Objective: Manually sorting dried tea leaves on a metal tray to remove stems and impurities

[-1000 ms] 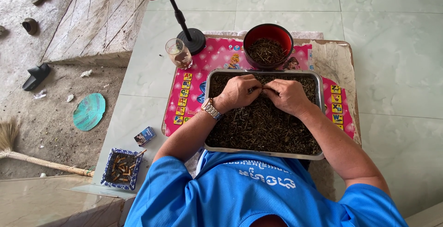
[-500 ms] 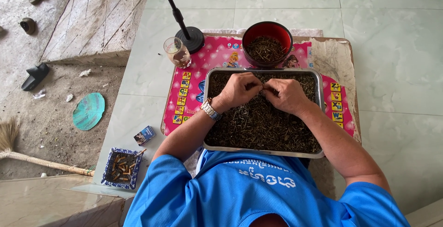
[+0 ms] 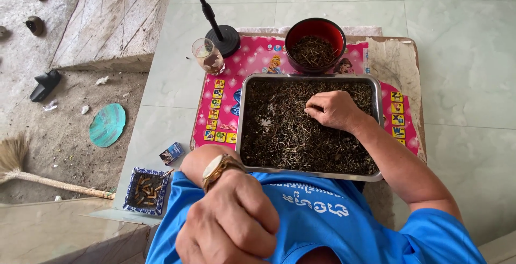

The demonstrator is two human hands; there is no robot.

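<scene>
Right hand (image 3: 334,109) pinching dried leaves (image 3: 290,135) in steel tray (image 3: 239,135).
Left hand (image 3: 231,226) clenched, raised off the tray's near edge; tray's left half open.

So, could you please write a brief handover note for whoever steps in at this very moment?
Left hand: lifted off the tray, close to the camera, closed; whether it holds anything cannot be told.
Right hand: resting on the dark dried plant bits in the rectangular steel tray, fingertips pinched.
Round red bowl behind the tray holds some of the same material.
Done: part moved to the bowl, it seems. Left: most of the tray.
</scene>
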